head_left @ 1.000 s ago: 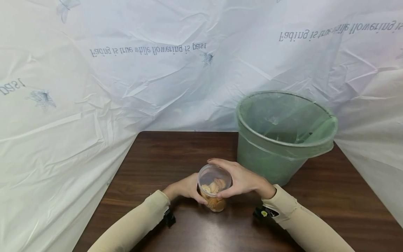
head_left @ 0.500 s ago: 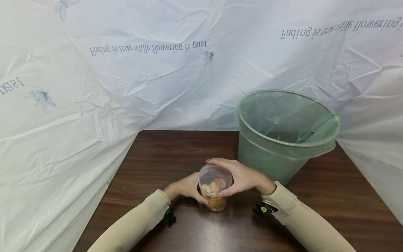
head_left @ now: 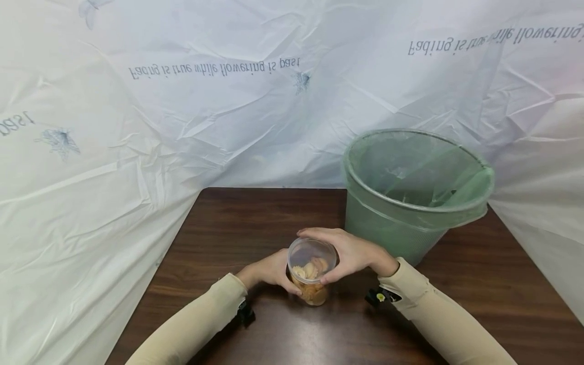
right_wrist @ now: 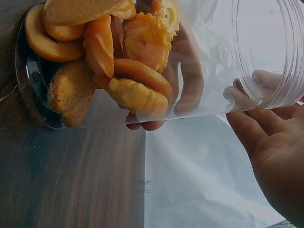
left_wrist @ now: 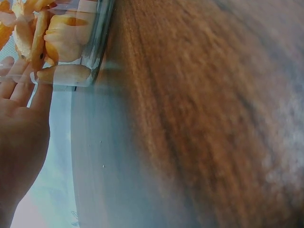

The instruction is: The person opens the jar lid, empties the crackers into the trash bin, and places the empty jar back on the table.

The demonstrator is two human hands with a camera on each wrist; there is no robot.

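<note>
While nothing has shifted over the last second in the head view, the left hand [head_left: 269, 271] and right hand [head_left: 351, 253] are still gripping the clear cookie jar [head_left: 312, 271] at the tabletop's [head_left: 237, 223] near centre, beside the green bin [head_left: 410, 197]. In the left wrist view, fingers [left_wrist: 21, 90] are pressing the jar's wall. In the right wrist view, fingers [right_wrist: 247, 123] are curling round its rim above the cookies [right_wrist: 109, 61].

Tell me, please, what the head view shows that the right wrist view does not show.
Only the head view shows the green bin with its liner, standing on the far right of the table, the printed white sheet behind, and both sleeves.

Only the right wrist view shows the cookies one by one, their ridged shapes piled at the bottom of the jar.

Both show the clear jar of cookies standing on the dark wood, the right hand gripping near its rim and the left hand holding its side.
</note>
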